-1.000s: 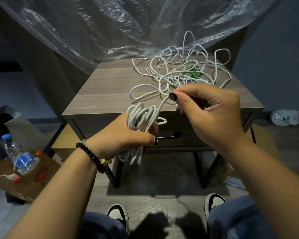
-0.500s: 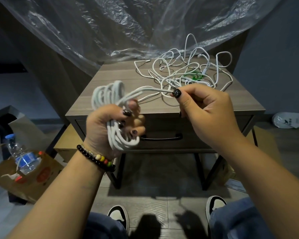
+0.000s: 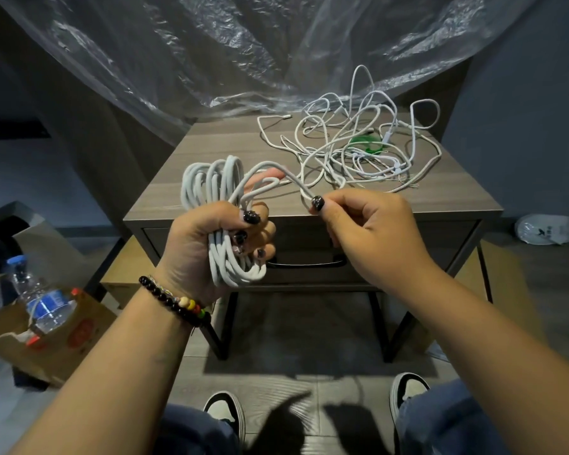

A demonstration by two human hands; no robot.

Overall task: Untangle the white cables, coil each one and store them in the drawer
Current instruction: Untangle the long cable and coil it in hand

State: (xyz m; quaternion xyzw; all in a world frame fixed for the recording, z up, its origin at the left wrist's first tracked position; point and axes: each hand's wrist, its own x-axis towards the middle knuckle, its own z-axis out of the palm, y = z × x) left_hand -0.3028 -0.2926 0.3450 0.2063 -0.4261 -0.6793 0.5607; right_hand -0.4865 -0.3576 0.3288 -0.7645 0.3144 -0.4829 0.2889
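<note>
Coil (image 3: 222, 205) gripped in left hand (image 3: 211, 247), right hand (image 3: 372, 231) pinching its strand; tangle (image 3: 358, 142) remains, drawer (image 3: 391, 254) closed.

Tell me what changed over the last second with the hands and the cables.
The left hand turned the coiled cable upright, swinging it from hanging below the fist to loops standing above it, and went on gripping it. The right hand kept pinching the cable's free length, which is now shorter between the hands. The tangled cables on the nightstand and the closed drawer stayed as they were.
</note>
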